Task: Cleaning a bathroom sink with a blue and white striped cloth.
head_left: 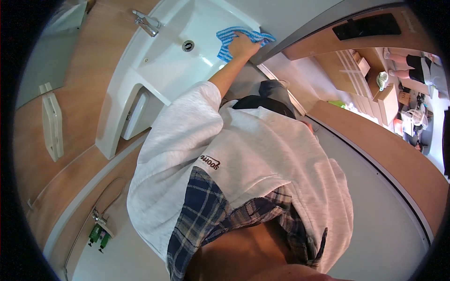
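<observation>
One bare left forearm, extended forward from a pale grey fabric sleeve; left hand (243, 46) curled, grasping a blue-and-white striped cloth (226, 36) at the right rim of a glossy white washbasin (171, 70); right hand (308, 126) mostly hidden behind the shirt, grip impossible to tell; basin containing a round metal drain (188, 46); two green bottles (95, 233), contents indiscernible; farthest, another person (415, 68), partly cut off.

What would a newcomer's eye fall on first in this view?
Probably the blue-and-white striped cloth under the person's left hand, at the right side of the white washbasin. Next might come the chrome faucet at the basin's upper-left edge, then the green bottles at lower left, beside the shower hose.
</observation>
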The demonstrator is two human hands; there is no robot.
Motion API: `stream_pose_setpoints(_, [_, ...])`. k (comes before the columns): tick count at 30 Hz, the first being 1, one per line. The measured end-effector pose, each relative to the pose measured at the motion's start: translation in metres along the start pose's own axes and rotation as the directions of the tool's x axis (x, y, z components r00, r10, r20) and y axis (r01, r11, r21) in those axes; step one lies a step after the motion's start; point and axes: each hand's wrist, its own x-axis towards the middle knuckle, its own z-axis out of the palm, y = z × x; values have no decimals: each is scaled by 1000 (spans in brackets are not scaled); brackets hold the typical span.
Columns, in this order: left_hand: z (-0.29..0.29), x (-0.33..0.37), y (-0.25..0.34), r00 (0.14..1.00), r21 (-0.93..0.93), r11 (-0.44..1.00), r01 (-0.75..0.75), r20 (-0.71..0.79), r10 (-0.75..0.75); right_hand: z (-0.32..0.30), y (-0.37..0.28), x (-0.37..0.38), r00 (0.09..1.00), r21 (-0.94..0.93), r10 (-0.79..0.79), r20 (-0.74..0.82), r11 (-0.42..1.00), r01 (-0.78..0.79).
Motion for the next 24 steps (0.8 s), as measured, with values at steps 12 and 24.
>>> stream_pose_setpoints(12, [-80, -111, -215, 981, 160, 971, -179, 98, 165, 42, -56, 76, 954, -462, -147, 261, 849, 257])
stream_pose_setpoints(24, [-187, -16, -346, 689, 523, 461, -717, 431, 583, 7, -159, 9, 970, 168, -153, 192, 978, 121])
